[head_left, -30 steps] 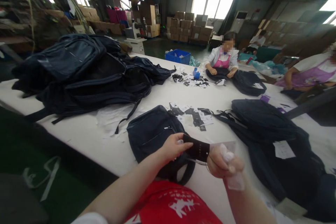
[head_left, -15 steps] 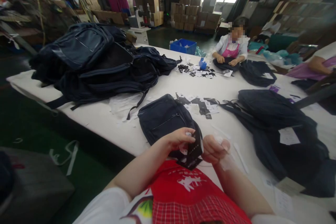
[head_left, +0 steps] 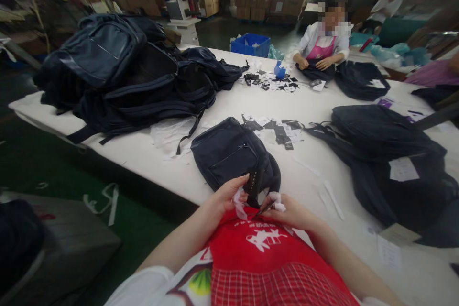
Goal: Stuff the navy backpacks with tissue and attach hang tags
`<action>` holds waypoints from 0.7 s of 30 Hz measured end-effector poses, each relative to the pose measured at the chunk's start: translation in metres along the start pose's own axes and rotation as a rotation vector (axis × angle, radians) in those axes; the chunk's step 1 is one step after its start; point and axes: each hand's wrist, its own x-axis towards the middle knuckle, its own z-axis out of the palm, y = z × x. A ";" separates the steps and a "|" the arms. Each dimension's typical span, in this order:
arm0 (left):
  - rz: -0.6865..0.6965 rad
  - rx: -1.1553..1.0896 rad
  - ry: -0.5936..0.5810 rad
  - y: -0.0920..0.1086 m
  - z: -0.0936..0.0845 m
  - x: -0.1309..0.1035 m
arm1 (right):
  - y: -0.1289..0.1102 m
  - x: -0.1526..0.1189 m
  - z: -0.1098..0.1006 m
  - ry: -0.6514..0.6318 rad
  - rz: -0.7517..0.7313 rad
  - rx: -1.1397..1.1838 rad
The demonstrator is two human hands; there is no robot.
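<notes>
My left hand [head_left: 233, 196] grips a black hang tag [head_left: 254, 184] with small white lettering, held just in front of my apron. A strip of white, paper-like material hangs by those fingers. White wrapping shows on the fingers of my right hand [head_left: 287, 209], which pinches a thin dark piece [head_left: 266, 204] beside the tag. Whether that piece belongs to the tag, I cannot tell. Right behind both hands lies a small navy backpack [head_left: 229, 150] with a zipped front pocket. Loose black and white tags [head_left: 279, 130] are scattered past it on the white table [head_left: 172, 177].
Navy backpacks [head_left: 118, 71] are heaped at the left. Another tagged backpack [head_left: 390, 162] lies at the right, near white strips [head_left: 333, 201]. Across the table a co-worker [head_left: 322, 50] handles a dark bag by more tags. A blue bin [head_left: 250, 45] stands behind.
The view has tilted down. My right hand has come in from the right to the tag in my left hand. The tag has shifted slightly left and now hangs upright.
</notes>
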 end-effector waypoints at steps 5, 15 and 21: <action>0.009 -0.112 -0.090 0.002 -0.006 0.002 | 0.007 0.018 0.002 0.568 0.085 -0.125; 0.213 -0.108 0.006 -0.020 0.012 0.015 | -0.008 0.042 0.027 0.676 0.012 0.486; 0.333 0.017 0.193 0.002 -0.004 0.018 | 0.016 0.039 0.011 0.541 0.085 0.260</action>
